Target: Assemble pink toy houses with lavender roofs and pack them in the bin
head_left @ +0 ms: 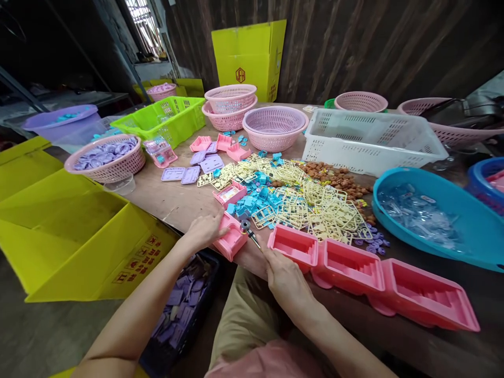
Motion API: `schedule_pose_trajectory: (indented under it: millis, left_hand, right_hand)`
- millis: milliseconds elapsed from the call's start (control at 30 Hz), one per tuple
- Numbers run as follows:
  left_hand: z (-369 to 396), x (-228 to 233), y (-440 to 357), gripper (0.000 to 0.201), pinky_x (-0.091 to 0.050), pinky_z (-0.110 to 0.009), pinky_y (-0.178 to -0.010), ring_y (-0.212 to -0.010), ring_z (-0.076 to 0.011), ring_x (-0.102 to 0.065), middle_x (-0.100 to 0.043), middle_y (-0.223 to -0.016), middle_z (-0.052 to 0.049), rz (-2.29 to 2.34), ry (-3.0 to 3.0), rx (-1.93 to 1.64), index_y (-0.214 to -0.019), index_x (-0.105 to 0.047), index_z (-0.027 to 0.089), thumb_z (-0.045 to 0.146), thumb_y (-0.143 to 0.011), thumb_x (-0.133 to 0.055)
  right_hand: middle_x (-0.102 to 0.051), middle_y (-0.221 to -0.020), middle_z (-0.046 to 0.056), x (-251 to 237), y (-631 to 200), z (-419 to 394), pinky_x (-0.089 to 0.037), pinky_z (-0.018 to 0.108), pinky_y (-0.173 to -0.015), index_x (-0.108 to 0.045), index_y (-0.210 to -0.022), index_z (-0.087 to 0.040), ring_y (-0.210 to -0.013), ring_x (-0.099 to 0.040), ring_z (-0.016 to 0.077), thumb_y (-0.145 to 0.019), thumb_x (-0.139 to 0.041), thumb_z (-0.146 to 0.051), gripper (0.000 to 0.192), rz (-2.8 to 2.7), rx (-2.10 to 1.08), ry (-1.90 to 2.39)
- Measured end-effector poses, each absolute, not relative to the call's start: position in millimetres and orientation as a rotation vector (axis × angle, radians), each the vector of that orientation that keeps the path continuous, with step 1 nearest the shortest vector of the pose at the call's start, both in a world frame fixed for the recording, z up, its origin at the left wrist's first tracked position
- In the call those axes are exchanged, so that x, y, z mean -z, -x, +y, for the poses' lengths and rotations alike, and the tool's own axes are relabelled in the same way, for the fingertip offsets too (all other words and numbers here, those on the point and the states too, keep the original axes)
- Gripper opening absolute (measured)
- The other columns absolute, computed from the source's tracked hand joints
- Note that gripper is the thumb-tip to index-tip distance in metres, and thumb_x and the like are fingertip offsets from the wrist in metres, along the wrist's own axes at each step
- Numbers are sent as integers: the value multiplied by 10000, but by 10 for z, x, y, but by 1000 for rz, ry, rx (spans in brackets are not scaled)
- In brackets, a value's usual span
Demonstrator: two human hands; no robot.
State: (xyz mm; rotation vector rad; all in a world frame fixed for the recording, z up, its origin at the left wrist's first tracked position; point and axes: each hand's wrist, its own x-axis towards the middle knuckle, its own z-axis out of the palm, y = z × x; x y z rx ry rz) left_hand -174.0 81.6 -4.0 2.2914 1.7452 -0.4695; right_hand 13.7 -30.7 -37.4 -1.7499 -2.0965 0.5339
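Observation:
My left hand (207, 230) grips a pink plastic toy housing (230, 239) at the table's front edge, its fingers over the left side. In my right hand (285, 275) is a small hammer (252, 234) with a round dark head and a metal shaft; its head is close to the housing's right side. Just behind, a similar pink housing (230, 194) has a printed picture inside. To the right, three pink stepped housings (346, 268) stand in a row along the edge. Blue plastic parts (258, 199) and cream part frames (311, 202) are heaped beyond my hands.
Brown pieces (334, 178) and purple discs (374, 240) border the heap. A blue basin (384, 184) of clear bags and a white basket (366, 155) stand right. Pink baskets (275, 139) and a green crate (189, 123) line the back. A yellow carton (86, 252) stands left.

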Motion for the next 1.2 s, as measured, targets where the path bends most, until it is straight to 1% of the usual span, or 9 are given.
schedule_pose_trajectory:
  millis: [133,300,433,567,767,900,1000,1100,1200]
  left_hand:
    - [826,83,1768,585,-439,-383,-827,-1076,-321,-580,-614,-1165,-181,1732,-2332,421,-1372,-300,148,484,-897,-352]
    - [833,124,1778,627,-444,-380,-825,-1065,-317,-586,-619,-1159,-170,1727,-2343,421,-1403,-243,137,511,-904,-316]
    - [820,73,1766,613,-448,-379,-824,-1065,-319,-585,-602,-1187,-173,1729,-2345,445,-1408,-234,140,478,-907,-336]
    - [801,73,1755,596,-448,-390,-830,-1067,-327,-583,-591,-1202,-182,1729,-2338,430,-1394,-266,134,463,-905,-351]
    - [892,106,1893,672,-429,-400,-873,-1082,-317,-571,-572,-1212,-213,1509,-2380,285,-1406,-226,100,431,-868,-458]
    - [1075,-42,2114,579,-383,-360,-970,-1173,-258,-505,-526,-1300,-120,955,-2403,260,-1298,-455,209,383,-771,-618]
    - [1069,-103,2175,450,-245,-463,-1067,-1313,-281,-334,-439,-1383,-81,842,-2448,183,-1202,-556,275,282,-757,-621]
    - [857,0,2086,636,-161,-592,-1050,-1350,-333,-235,-370,-1411,-136,1383,-2395,-26,-1340,-393,272,330,-752,-628]
    - [609,201,2001,936,-203,-628,-1005,-1318,-396,-257,-359,-1369,-232,1883,-2269,-169,-1433,-158,169,434,-696,-672]
  right_hand:
    - [-651,-976,96,350,-104,-344,-529,312,-740,-251,-1437,-209,-784,-637,193,-826,-286,-31,637,-2058,-451,1552]
    - [-674,-915,88,409,-112,-336,-542,321,-698,-302,-1418,-197,-728,-644,192,-768,-316,-7,677,-2150,-535,1588]
    - [-655,-986,92,383,-88,-414,-540,294,-703,-259,-1434,-208,-747,-637,179,-828,-300,-59,626,-2105,-488,1451]
    - [-661,-862,50,405,-22,-472,-532,252,-652,-270,-1426,-251,-689,-632,157,-832,-353,-73,626,-2212,-556,1406]
    - [-631,-1157,81,326,-159,-417,-501,309,-870,-337,-1397,-211,-1025,-608,174,-895,-293,-122,512,-1920,-628,1322]
    - [-618,-1189,91,279,-299,-479,-473,327,-928,-342,-1392,-195,-1084,-586,180,-925,-313,-177,467,-1837,-630,1369]
    - [-612,-1203,84,346,-296,-522,-467,353,-940,-380,-1370,-201,-1106,-576,188,-917,-327,-155,458,-1863,-674,1405]
    - [-595,-1227,86,415,-222,-507,-473,365,-935,-396,-1360,-190,-1113,-572,190,-902,-329,-118,469,-1894,-707,1418]
    - [-593,-1229,85,444,-151,-438,-478,364,-927,-391,-1363,-194,-1107,-576,192,-887,-338,-93,489,-1910,-688,1441]
